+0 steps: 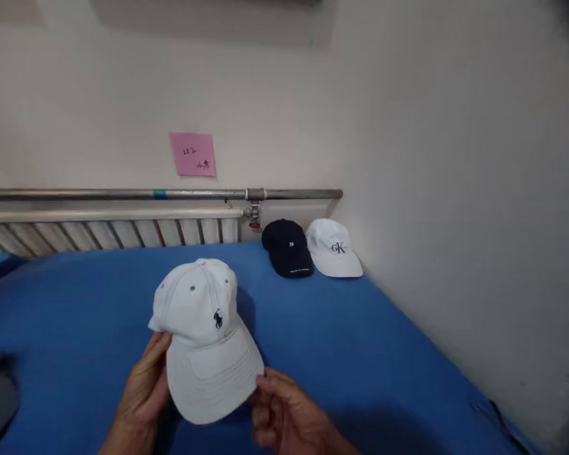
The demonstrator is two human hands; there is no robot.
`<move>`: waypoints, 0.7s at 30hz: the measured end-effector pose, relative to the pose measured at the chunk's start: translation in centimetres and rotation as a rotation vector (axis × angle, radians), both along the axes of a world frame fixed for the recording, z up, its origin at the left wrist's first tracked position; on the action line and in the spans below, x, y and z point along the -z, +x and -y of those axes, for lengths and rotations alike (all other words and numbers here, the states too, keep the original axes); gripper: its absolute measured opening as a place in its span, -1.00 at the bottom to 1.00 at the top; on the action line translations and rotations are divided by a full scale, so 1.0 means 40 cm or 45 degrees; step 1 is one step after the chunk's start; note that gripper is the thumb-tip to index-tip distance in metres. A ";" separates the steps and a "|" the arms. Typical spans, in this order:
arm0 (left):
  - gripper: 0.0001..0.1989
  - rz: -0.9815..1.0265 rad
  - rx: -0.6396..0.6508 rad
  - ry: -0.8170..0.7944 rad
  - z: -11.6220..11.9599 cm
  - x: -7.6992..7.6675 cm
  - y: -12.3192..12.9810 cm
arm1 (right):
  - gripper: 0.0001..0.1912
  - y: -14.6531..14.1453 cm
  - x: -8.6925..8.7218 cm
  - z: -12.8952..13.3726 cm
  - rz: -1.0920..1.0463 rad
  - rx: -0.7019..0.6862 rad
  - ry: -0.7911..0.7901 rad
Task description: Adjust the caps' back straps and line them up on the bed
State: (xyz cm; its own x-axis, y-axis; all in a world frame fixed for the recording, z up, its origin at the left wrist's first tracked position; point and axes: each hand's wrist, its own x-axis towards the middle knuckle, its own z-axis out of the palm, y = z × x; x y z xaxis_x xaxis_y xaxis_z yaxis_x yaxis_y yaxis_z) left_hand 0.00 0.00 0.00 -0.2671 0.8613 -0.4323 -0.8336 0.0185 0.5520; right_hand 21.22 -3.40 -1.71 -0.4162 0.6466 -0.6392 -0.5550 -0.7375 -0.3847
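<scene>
Gripping white cap (194,303) — left hand (145,388), right hand (284,411) — long axis slanting, brim (215,382) lower right

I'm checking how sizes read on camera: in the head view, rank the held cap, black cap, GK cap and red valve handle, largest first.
1. Held cap, though nearest the camera
2. Black cap and GK cap: too alike to rank
3. Red valve handle
</scene>
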 end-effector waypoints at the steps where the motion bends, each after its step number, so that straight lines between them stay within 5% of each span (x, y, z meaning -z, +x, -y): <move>1: -0.47 -0.002 -0.002 0.010 0.002 0.004 0.002 | -0.65 -0.002 0.003 -0.001 -0.012 0.031 -0.025; 8: -0.40 0.046 0.044 0.060 -0.001 0.030 0.010 | -0.56 -0.011 0.017 -0.014 -0.040 0.206 0.063; 14: -0.51 0.205 0.238 0.060 -0.001 0.054 0.049 | -0.55 -0.004 0.033 -0.041 -0.085 0.264 0.256; 21: -0.42 0.086 0.514 0.038 -0.006 0.137 0.086 | -0.58 -0.028 0.081 -0.187 -0.039 0.425 0.456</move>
State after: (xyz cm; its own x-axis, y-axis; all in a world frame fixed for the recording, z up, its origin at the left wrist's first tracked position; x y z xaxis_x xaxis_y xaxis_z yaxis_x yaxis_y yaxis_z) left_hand 3.45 0.23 -5.47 0.1231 0.9036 -0.4103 -0.7973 0.3362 0.5012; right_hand 20.08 4.08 -4.97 -0.1639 0.9250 -0.3427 -0.7535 -0.3416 -0.5618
